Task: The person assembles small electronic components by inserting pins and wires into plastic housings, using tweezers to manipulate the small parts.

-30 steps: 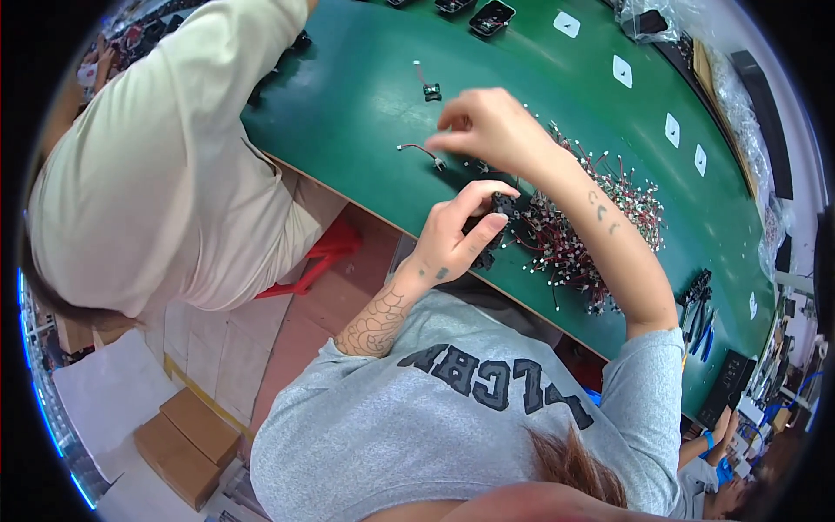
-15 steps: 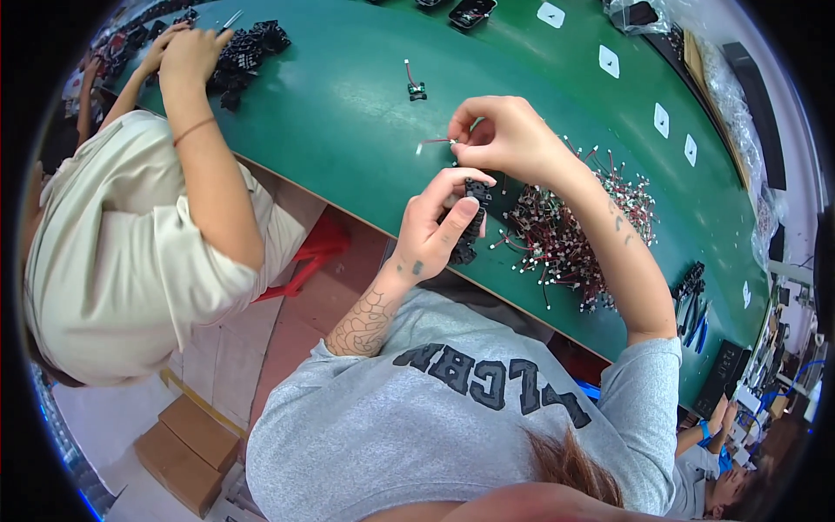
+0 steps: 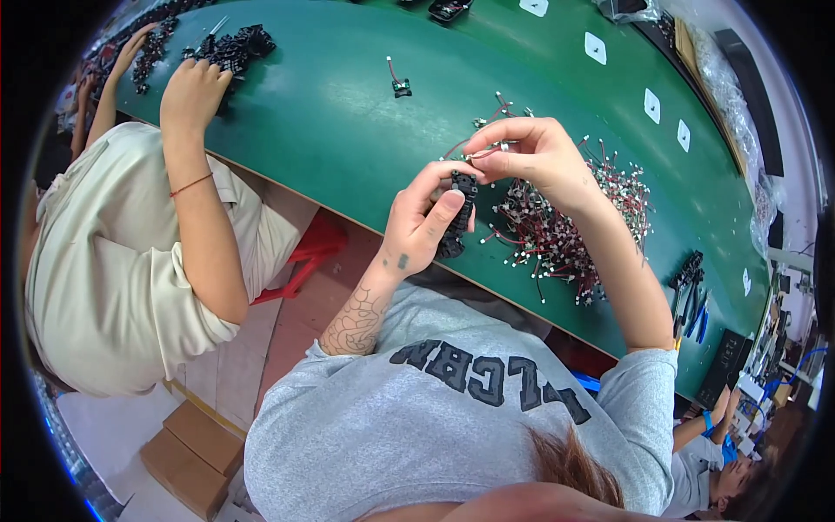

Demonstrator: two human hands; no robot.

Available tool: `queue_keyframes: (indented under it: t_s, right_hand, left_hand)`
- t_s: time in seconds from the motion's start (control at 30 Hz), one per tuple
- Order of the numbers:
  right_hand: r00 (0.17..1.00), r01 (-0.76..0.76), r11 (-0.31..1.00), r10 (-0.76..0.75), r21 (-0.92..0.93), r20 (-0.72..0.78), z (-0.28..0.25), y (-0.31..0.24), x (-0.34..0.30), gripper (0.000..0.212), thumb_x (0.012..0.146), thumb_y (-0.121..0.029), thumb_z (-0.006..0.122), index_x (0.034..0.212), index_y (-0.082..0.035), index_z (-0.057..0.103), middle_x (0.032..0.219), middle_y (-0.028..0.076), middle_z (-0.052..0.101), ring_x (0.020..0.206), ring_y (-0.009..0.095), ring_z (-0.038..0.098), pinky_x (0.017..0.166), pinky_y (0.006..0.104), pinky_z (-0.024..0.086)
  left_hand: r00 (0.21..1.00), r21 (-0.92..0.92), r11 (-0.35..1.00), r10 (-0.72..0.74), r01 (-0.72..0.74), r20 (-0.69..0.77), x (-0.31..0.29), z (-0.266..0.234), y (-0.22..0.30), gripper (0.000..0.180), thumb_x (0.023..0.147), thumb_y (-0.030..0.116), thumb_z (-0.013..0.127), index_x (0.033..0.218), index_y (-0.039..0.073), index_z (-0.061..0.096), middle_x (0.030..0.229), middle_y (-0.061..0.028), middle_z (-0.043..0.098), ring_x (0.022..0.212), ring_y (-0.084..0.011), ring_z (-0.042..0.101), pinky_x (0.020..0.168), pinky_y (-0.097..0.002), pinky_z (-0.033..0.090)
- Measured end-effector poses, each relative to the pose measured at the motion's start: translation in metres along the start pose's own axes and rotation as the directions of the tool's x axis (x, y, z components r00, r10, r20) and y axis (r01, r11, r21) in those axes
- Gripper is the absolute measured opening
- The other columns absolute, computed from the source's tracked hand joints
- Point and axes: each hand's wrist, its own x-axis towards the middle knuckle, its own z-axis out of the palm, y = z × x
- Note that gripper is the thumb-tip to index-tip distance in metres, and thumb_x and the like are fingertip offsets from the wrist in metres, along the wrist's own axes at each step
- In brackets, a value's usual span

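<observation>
My left hand [image 3: 416,228] is closed round a row of small black plastic parts [image 3: 459,217], thumb lying along its near side. Right beside it, just above the row's upper end, the fingers of my right hand [image 3: 541,163] pinch a short red wire lead [image 3: 489,153] with a white connector. Whether the lead touches the black parts I cannot tell. Close to my right wrist lies a heap of red and black wire leads with white connectors [image 3: 570,230]. Farther off, a small black part with a red lead [image 3: 401,88] sits alone on the green table [image 3: 322,113].
On the left, a co-worker's hand [image 3: 193,91] is by a pile of black parts [image 3: 239,48]. Blue-handled pliers [image 3: 696,313] and a black box [image 3: 726,361] lie to the right. White cards [image 3: 596,48] line the far side. A red stool [image 3: 313,252] stands below the table edge.
My right hand has moved right and slightly nearer with the wire lead, which now lies along its fingers. The left hand keeps its hold on the black parts. The co-worker's hands have moved apart.
</observation>
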Motion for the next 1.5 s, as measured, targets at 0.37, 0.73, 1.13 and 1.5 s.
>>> queue_keyframes:
  t_s: [0.37, 0.73, 1.13, 1.5]
  right_hand:
    - [0.993, 0.116, 0.894, -0.117, -0.432, 0.024, -0.004, -0.024, -0.030, 0.013, 0.079, 0.002, 0.070, 0.092, 0.003, 0.071, 0.091, 0.009, 0.068, 0.076, 0.016, 0.065, 0.073, 0.0223, 0.053]
    - [0.928, 0.209, 0.977, -0.187, 0.035, -0.322, 0.029, 0.012, -0.047, 0.007, 0.080, -0.001, 0.069, 0.086, 0.002, 0.072, 0.087, 0.006, 0.071, 0.071, 0.009, 0.060, 0.067, 0.0184, 0.050]
    - [0.923, 0.226, 0.969, -0.247, -0.102, -0.296, 0.028, 0.017, -0.046, 0.009, 0.080, -0.005, 0.069, 0.086, 0.001, 0.072, 0.088, 0.006, 0.068, 0.074, 0.010, 0.058, 0.068, 0.0208, 0.047]
    - [0.926, 0.168, 0.869, -0.300, -0.465, -0.227, 0.022, -0.001, -0.049, 0.005, 0.080, -0.001, 0.068, 0.083, 0.003, 0.069, 0.089, 0.007, 0.064, 0.078, 0.013, 0.057, 0.072, 0.0228, 0.047]
  left_hand:
    - [0.996, 0.258, 0.965, 0.035, -0.056, 0.085, -0.004, -0.001, -0.002, 0.028, 0.092, 0.017, 0.056, 0.117, 0.005, 0.058, 0.088, -0.0063, 0.064, 0.067, -0.0116, 0.057, 0.062, -0.0222, 0.042]
    - [0.998, 0.253, 0.967, 0.007, -0.023, 0.066, -0.008, 0.003, -0.002, 0.030, 0.092, 0.015, 0.056, 0.119, 0.003, 0.056, 0.082, -0.0049, 0.062, 0.068, -0.0130, 0.058, 0.062, -0.0232, 0.043]
    - [0.997, 0.306, 0.951, 0.006, -0.029, 0.076, -0.008, 0.002, -0.002, 0.029, 0.092, 0.015, 0.056, 0.117, 0.002, 0.056, 0.080, -0.0046, 0.060, 0.064, -0.0132, 0.053, 0.060, -0.0235, 0.040]
    - [0.996, 0.479, 0.873, 0.059, -0.086, 0.073, -0.004, 0.004, 0.000, 0.026, 0.090, 0.015, 0.059, 0.113, 0.004, 0.058, 0.070, -0.0023, 0.058, 0.055, -0.0136, 0.047, 0.055, -0.0252, 0.037]
